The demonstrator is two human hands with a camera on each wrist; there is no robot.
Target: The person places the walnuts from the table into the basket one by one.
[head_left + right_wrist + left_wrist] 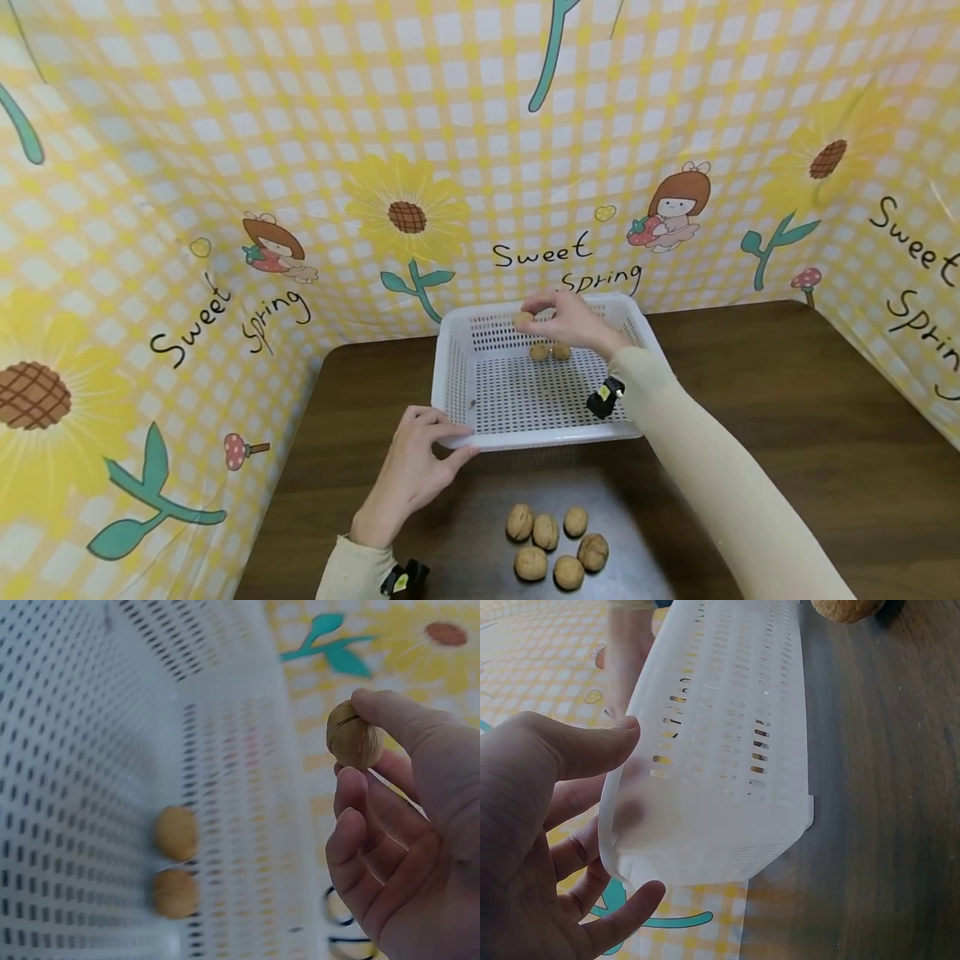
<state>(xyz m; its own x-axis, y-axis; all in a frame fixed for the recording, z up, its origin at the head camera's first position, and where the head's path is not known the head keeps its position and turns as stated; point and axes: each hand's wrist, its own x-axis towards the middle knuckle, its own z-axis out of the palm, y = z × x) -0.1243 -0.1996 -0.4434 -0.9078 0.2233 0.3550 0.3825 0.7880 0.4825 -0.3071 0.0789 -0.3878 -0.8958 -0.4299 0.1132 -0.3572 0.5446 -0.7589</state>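
A white perforated plastic basket [525,437] stands at the back of the table. My left hand [416,467] grips its near left corner, thumb outside the rim and fingertips over the inner side, as the left wrist view shows. Above the basket's far side, my right hand [572,321] pinches a walnut [352,736] between thumb and fingers. Two walnuts [176,832] lie side by side on the basket floor against the far wall. In front of the basket, several walnuts [546,532] sit in a loose group on the table.
The dark wooden table [750,400] extends on both sides of the basket. Yellow checked cloth [315,150] with printed flowers and lettering hangs behind and along both sides. Each wrist carries a small black camera [604,397] on a cream sleeve.
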